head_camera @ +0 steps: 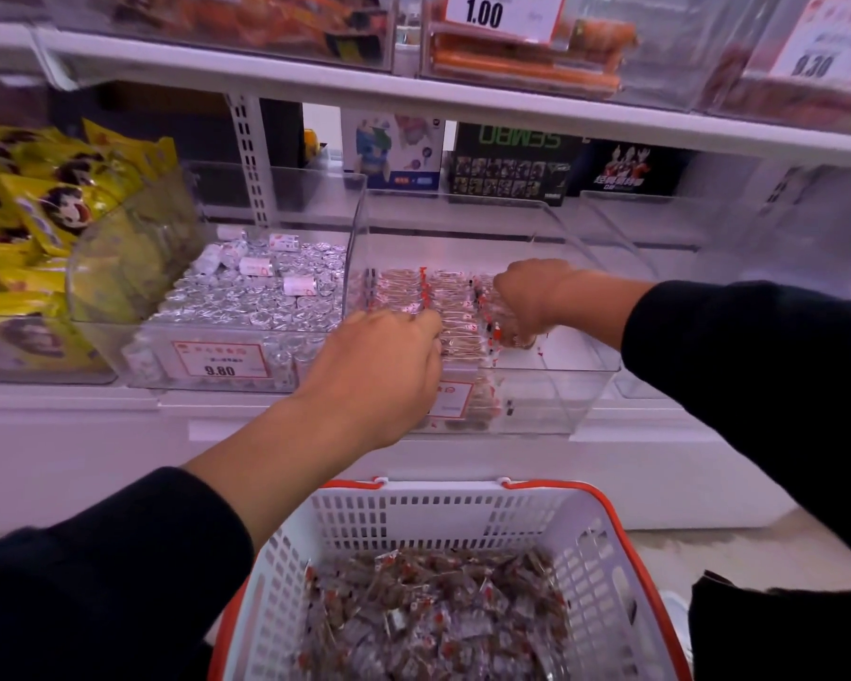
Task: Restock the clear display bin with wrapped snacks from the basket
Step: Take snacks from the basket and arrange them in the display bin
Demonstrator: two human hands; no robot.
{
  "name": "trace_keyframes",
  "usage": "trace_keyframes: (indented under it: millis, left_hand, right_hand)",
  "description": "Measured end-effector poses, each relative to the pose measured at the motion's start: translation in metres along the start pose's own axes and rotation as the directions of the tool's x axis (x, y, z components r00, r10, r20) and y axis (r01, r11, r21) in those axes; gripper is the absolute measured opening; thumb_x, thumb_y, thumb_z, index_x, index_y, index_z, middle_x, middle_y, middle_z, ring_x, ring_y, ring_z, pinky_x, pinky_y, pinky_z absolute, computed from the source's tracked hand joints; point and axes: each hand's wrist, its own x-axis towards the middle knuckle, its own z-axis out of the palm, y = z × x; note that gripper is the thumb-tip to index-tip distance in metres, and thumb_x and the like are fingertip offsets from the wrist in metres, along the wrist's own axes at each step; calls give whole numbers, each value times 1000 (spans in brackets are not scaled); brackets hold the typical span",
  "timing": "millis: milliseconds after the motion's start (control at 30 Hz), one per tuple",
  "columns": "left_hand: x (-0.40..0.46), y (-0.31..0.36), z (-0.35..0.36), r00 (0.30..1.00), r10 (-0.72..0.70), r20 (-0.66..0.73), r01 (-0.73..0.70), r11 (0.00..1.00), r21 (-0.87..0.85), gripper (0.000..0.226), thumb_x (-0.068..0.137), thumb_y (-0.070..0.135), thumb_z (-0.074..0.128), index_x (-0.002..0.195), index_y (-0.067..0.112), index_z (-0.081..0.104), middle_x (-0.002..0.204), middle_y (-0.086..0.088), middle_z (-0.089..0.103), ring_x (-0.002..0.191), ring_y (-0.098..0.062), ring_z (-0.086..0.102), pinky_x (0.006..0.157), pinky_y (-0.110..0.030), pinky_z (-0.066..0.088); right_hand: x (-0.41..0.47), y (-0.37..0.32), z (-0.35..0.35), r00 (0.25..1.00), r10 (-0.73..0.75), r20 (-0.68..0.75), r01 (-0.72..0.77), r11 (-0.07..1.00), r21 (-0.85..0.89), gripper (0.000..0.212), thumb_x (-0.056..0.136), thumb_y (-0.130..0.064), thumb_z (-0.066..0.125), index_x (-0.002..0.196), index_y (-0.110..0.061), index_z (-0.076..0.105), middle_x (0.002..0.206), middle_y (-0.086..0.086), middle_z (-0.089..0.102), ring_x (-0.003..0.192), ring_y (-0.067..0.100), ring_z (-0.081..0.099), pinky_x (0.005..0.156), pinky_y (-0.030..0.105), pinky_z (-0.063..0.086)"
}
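Note:
A clear display bin [595, 380] sits on the middle shelf, its left half filled with rows of red-and-clear wrapped snacks [455, 307]. My left hand [384, 366] reaches over the bin's front edge, fingers closed against the snack rows. My right hand [531, 297] is inside the bin, curled down on the right end of the rows; whether it grips a snack is hidden. Below, a white basket with orange handles [605, 557] holds a heap of the same wrapped snacks [433, 616].
To the left stands a clear bin of silver-wrapped sweets [251, 297] with a 9.80 tag, and yellow bags [30, 208] further left. The shelf above [413, 95] overhangs the bins. Boxes stand behind the bin. The bin's right half shows bare floor.

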Motion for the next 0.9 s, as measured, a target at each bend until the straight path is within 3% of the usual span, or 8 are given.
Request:
trace_keyframes:
  millis: [300, 500, 600, 667, 700, 767, 833, 900]
  left_hand:
    - [0, 0, 3, 1000, 3, -4, -3, 1000, -14, 24, 102, 29, 34, 101, 19, 56, 93, -4, 68, 82, -27, 59, 75, -38, 38]
    - [-8, 5, -19, 997, 13, -80, -27, 985, -171, 14, 96, 31, 50, 94, 23, 60, 88, 4, 66, 80, -19, 60, 71, -39, 51]
    - [-22, 7, -26, 967, 161, -197, -204, 954, -218, 23, 84, 36, 54, 65, 24, 51, 55, 11, 52, 54, -8, 50, 51, -28, 43]
    - [-38, 9, -8, 966, 238, 101, -223, 965, -139, 29, 81, 40, 51, 59, 22, 46, 51, 8, 47, 50, -12, 47, 48, -27, 38]
    - [-48, 8, 7, 919, 203, 338, -191, 979, -70, 28, 82, 41, 51, 61, 22, 49, 55, 6, 51, 55, -16, 50, 51, -29, 41]
    - [-75, -1, 48, 704, 44, 709, -141, 987, 79, 23, 87, 40, 54, 74, 22, 61, 73, 3, 60, 71, -23, 58, 62, -34, 50]
    - [-109, -14, 89, 465, -116, 878, -85, 981, 174, 20, 91, 34, 57, 98, 18, 67, 96, -3, 65, 87, -25, 62, 72, -37, 51]
    - [-148, -23, 132, 297, -268, 917, 61, 963, 262, 32, 93, 31, 60, 120, 14, 63, 118, -8, 64, 101, -27, 62, 80, -36, 50]
  right_hand:
    - [-2, 1, -3, 1000, 7, -29, -4, 996, 85, 47, 69, -22, 88, 66, -20, 41, 74, 1, 51, 63, 16, 50, 54, 27, 37]
    - [-39, -5, -34, 992, -26, -123, 39, 994, 105, 27, 82, -24, 78, 95, -11, 58, 99, 6, 62, 87, 25, 60, 75, 37, 53]
    - [-89, -18, -29, 678, 21, -734, 231, 942, 241, 21, 94, -32, 61, 106, -16, 64, 100, 3, 63, 90, 24, 60, 72, 36, 50]
    - [-130, -57, 3, 310, 197, -930, 407, 857, 317, 14, 97, -28, 55, 90, -18, 62, 80, -1, 57, 73, 19, 53, 60, 32, 40]
    - [-143, -83, 25, 278, 269, -922, 475, 796, 376, 17, 97, -26, 53, 84, -18, 60, 75, -2, 55, 68, 18, 51, 57, 31, 37]
    - [-147, -139, 79, 583, 188, -790, 520, 661, 541, 18, 96, -27, 55, 83, -16, 62, 76, 0, 60, 70, 21, 58, 58, 32, 40]
    - [-143, -185, 138, 938, -161, -309, 340, 609, 716, 19, 93, -34, 62, 102, -18, 65, 101, 4, 68, 94, 27, 65, 72, 32, 45]
    - [-147, -219, 205, 893, -409, 188, 145, 657, 740, 52, 86, -36, 72, 131, -16, 55, 132, 7, 59, 121, 30, 56, 89, 32, 45]
